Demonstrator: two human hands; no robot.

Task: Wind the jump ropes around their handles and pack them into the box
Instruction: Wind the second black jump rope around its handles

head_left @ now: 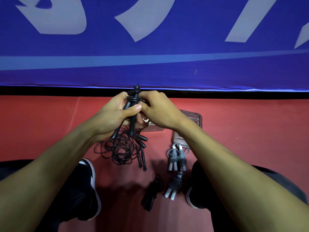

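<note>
Because the winding is done seated on the red floor (pixel 242 131), a blue banner (pixel 150 47) fills the far side of the scene and everything needed is kept between the feet. The box (pixel 192 121), a brownish container lying just beyond the right wrist, is placed within reach so that finished ropes can be dropped in; its inside is largely hidden by the arm. A loose black rope (pixel 120 149) is spread in coils beneath the hands, seemingly awaiting its turn. Three grey bundles (pixel 177 158) and one small black bundle (pixel 150 193) are laid aside, already wound, probably for packing together. A pair of black handles (pixel 132 111) is held upright in the left hand (pixel 113 118), fingers and thumb curled round them to keep them side by side. The right hand (pixel 160 109) is closed at their upper end, its fingers apparently pinching the cord being wrapped there, though the pinch itself is hidden.
</note>
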